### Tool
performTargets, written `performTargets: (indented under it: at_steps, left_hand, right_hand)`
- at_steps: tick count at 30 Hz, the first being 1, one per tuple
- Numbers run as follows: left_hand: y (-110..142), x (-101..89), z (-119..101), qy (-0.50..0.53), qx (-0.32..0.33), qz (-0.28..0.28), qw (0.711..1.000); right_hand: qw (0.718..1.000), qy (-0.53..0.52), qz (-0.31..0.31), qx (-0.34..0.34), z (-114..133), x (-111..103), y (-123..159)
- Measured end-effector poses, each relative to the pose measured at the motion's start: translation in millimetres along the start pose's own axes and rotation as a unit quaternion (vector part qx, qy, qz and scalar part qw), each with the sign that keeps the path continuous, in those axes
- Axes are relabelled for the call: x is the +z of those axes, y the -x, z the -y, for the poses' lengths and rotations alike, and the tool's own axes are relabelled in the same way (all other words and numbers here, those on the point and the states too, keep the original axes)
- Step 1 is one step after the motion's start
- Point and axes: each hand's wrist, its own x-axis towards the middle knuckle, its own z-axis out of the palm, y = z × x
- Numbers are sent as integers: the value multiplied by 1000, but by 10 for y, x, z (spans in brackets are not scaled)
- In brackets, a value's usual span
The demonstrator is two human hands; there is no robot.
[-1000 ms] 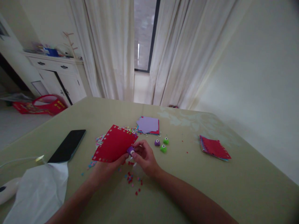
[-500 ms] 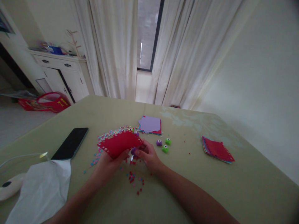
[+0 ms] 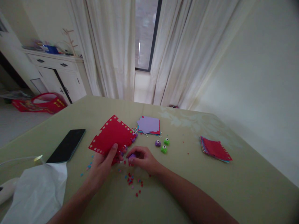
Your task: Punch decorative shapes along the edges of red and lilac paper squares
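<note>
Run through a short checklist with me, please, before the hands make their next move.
1. Left hand grips the square red paper with punched edges: ok.
2. Right hand holds the small purple plastic punch: ok.
3. Inside of that punch free of scraps: cannot tell, fingers cover it.
4. Pale green tabletop below the hands free of red and blue confetti: not ok.
5. Flat black phone apart from the paper: ok.

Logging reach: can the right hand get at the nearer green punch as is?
Likely yes: the right hand is close, with only tabletop showing between it and the nearer green punch. It holds a purple punch, though.
</note>
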Motion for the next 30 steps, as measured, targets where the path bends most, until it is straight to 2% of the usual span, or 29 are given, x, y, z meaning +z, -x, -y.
performTargets:
  at_steps: [7, 15, 30]
  left_hand:
    - [22, -23, 11, -46, 25, 3, 999]
    - [31, -17, 61, -12, -10, 0, 1000]
    - [35, -12, 44, -21, -7, -1, 1000]
  right_hand:
    - [1000, 21, 6, -9, -88, -21, 4]
    - [999, 43, 4, -13, -105, -26, 19]
    - [998, 46, -18, -33, -69, -10, 25]
